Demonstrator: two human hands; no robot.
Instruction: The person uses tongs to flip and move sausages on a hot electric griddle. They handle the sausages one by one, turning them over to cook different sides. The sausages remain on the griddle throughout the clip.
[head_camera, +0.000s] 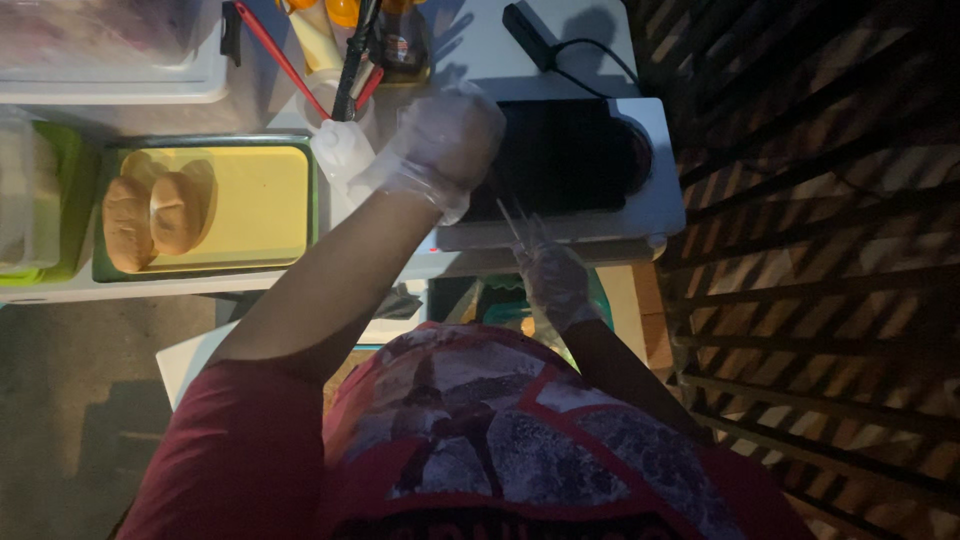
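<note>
Head view: yellow tray (255, 205) w/ two buns (155, 215); left hand (445, 145) gloved.

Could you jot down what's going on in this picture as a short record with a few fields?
Setting: dim food stall counter seen from above
Left hand: gloved, raised over the counter beside a white squeeze bottle
Right hand: gloved, at the near edge of the black griddle, fingers around something thin; unclear what
Tray: yellow, green-rimmed, holding bread rolls at its left end
Behind: red-handled tongs and sauce bottles
</note>
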